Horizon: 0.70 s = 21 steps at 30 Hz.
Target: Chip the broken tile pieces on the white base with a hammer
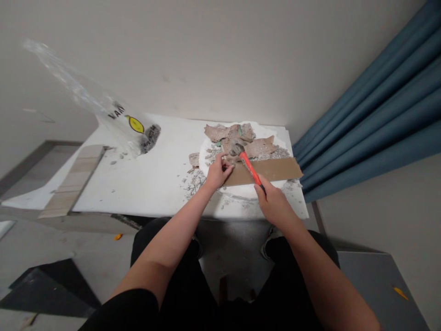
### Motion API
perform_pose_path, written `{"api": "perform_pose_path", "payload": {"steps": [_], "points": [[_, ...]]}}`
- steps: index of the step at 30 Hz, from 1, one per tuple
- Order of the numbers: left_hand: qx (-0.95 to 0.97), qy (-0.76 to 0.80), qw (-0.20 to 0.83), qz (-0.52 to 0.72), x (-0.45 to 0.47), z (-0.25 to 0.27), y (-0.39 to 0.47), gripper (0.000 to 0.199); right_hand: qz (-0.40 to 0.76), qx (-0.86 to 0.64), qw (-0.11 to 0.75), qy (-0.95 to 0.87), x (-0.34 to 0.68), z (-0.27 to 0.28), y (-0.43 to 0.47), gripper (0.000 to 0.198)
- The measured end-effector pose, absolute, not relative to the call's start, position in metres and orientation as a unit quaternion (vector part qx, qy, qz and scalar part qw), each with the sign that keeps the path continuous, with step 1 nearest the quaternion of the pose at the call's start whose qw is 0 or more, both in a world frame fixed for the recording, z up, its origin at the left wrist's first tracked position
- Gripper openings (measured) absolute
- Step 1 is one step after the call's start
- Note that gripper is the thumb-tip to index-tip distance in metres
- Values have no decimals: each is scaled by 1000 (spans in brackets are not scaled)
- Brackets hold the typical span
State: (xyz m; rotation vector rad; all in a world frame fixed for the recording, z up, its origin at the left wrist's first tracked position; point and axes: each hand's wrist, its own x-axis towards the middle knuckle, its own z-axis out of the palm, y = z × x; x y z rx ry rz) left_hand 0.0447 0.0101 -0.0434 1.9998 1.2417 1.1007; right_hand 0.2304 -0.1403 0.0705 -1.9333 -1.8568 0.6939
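My right hand point(274, 200) grips a hammer point(251, 168) by the dark end of its red handle. The hammer's grey head rests over torn, rough brownish sheet pieces point(260, 148) that lie among grey crumbs. Beside the head, my left hand point(217, 172) is closed, thumb and fingers together at the edge of the rubble; what they pinch, if anything, is hidden. A flat brown strip point(280, 170) lies under the hammer's handle, its left end close to my left fingers. Beneath all this is a white round sheet or board point(248, 191).
The white-covered table point(151, 184) carries a clear plastic bag point(131, 124) with grey bits in it and a wood-grain plank point(74, 179) at the left. Loose crumbs point(195, 184) lie left of the board. A blue curtain point(375, 101) hangs close on the right; black sheets point(51, 289) lie on the floor.
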Motion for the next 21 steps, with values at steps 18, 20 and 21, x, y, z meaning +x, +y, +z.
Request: {"api": "perform_pose_path", "payload": {"steps": [18, 20, 21], "points": [[746, 460, 266, 401, 43, -47, 12, 52, 246, -688, 158, -665, 230, 70, -139, 49], [748, 461, 266, 397, 43, -50, 14, 53, 250, -686, 147, -667, 229, 71, -141, 48], [749, 461, 266, 396, 43, -51, 14, 54, 248, -682, 154, -670, 228, 72, -141, 49]]}}
